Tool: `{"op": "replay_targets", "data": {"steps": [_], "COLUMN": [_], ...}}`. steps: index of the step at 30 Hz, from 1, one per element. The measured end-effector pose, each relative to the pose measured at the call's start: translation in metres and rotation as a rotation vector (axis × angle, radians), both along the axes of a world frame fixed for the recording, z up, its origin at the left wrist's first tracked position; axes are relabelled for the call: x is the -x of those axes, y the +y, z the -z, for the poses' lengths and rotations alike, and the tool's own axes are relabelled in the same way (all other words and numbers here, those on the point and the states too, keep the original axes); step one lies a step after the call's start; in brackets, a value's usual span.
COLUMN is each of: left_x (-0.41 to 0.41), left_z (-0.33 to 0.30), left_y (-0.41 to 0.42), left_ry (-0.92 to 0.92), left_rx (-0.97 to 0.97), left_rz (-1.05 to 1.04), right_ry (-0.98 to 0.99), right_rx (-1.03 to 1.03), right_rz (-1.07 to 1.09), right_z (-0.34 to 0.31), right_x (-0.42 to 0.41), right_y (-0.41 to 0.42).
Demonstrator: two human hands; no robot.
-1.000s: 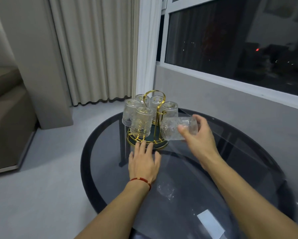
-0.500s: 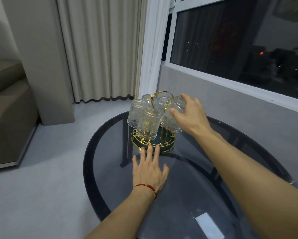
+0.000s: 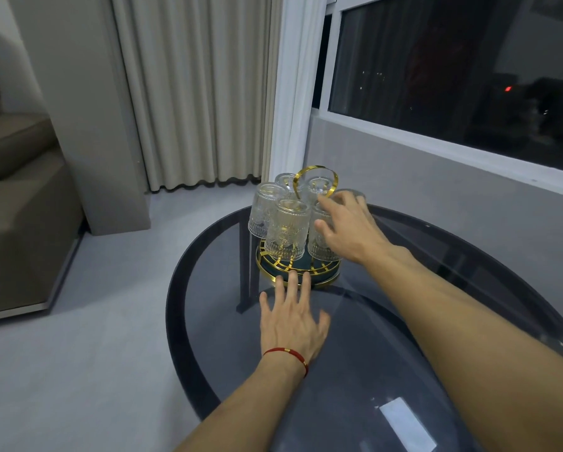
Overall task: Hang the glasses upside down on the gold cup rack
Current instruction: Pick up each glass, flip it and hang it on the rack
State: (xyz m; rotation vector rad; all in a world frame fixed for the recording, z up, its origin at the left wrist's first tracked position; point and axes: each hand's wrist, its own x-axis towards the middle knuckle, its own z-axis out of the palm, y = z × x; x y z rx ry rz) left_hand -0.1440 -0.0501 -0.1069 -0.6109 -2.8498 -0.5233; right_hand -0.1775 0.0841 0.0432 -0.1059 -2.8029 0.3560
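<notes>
The gold cup rack (image 3: pixel 315 171) stands at the far side of the round dark glass table (image 3: pixel 208 321). Several patterned clear glasses hang on it upside down, among them one at the front (image 3: pixel 286 230) and one at the left (image 3: pixel 265 207). My right hand (image 3: pixel 348 230) rests over the glass at the front right (image 3: pixel 320 251), with thumb and fingers around its upturned base; that glass sits upside down on the rack. My left hand (image 3: pixel 293 321) lies flat on the table, fingers apart, and its fingertips touch the rack's round base (image 3: pixel 325 280).
A wall with a window sill (image 3: pixel 436 148) runs close behind the table on the right. Curtains (image 3: pixel 201 93) hang behind the rack. A sofa (image 3: pixel 19 207) stands on the left across the floor. A white rectangle (image 3: pixel 404 422) shows on the near tabletop.
My right hand carried a glass from beside the rack, turned it upside down and brought it down onto the rack's front right. My left hand stayed flat by the base.
</notes>
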Motion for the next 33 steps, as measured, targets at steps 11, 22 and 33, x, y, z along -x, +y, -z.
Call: {"op": "replay_targets", "data": {"steps": [11, 22, 33], "left_x": [0.004, 0.04, 0.04], "left_z": [0.0, -0.008, -0.004], "left_y": [-0.001, -0.022, -0.028], "left_ry": [-0.005, -0.021, 0.032], "left_rx": [0.019, -0.051, -0.028], "left_rz": [-0.011, 0.121, 0.112], "right_ry": [-0.045, -0.05, -0.097], "right_rx": [-0.111, -0.224, -0.011], "right_rz": [-0.02, 0.14, 0.03], "right_z": [-0.001, -0.006, -0.003], "right_x": [-0.003, -0.008, -0.005], "right_y": [0.009, -0.027, 0.013]}}
